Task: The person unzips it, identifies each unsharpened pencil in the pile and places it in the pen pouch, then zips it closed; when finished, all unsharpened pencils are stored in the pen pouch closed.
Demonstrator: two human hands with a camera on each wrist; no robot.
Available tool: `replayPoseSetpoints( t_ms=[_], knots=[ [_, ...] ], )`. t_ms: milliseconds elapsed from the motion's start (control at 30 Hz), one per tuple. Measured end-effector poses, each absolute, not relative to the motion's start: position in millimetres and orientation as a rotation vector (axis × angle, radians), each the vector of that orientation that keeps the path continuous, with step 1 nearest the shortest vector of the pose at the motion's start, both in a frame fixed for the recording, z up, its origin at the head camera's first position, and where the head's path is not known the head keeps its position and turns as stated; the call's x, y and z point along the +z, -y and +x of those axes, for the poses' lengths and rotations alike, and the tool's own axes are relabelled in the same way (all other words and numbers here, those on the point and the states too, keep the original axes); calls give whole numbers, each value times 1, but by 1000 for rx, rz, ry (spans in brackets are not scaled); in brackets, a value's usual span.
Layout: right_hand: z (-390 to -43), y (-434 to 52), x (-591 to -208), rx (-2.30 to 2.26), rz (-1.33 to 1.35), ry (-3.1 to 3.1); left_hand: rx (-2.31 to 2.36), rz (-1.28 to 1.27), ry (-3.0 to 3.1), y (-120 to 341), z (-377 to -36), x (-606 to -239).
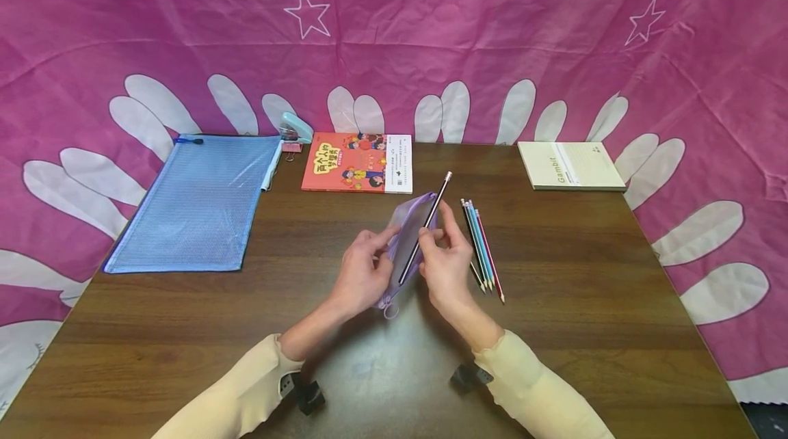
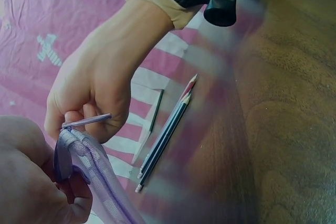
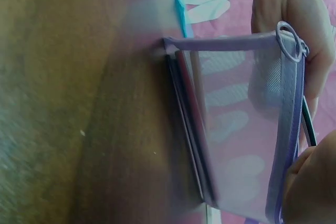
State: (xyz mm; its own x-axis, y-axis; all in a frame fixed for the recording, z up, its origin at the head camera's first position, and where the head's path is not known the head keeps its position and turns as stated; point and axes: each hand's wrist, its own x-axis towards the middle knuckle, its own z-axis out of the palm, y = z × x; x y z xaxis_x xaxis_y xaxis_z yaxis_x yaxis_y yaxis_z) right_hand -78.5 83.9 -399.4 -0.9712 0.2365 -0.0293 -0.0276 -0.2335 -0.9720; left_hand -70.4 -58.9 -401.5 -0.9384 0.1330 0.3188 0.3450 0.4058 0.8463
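A see-through purple mesh pouch [image 1: 411, 223] is held up over the middle of the brown table [image 1: 585, 302]. My left hand [image 1: 378, 251] grips its left edge near the zip ring [image 3: 289, 40]. My right hand [image 1: 436, 239] pinches a black pencil [image 1: 434, 205] that lies slanted along the pouch's open top edge, its lower part against the mesh. In the right wrist view the pouch [image 3: 236, 129] stands open beside my left hand [image 3: 289, 19]. Several coloured pencils [image 1: 483, 247] lie side by side on the table just right of my right hand.
A blue mesh zip bag [image 1: 197, 203] lies at the far left. Behind it are a light blue stapler [image 1: 297, 128] and a red picture book [image 1: 357, 163]. A beige notebook [image 1: 569, 165] sits at the far right. Pink cloth [image 1: 394, 35] hangs behind the table.
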Motion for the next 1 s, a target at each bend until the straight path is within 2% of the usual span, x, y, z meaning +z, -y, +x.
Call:
replayPoseSetpoints(
  t_ms=[500, 1000],
  knots=[
    [-65, -79, -407, 2206, -165, 1973, -1503, -403, 2473, 58, -72, -402],
    [-67, -89, -402, 2103, -158, 2180, -1506, -387, 2487, 59, -72, -398]
  ],
)
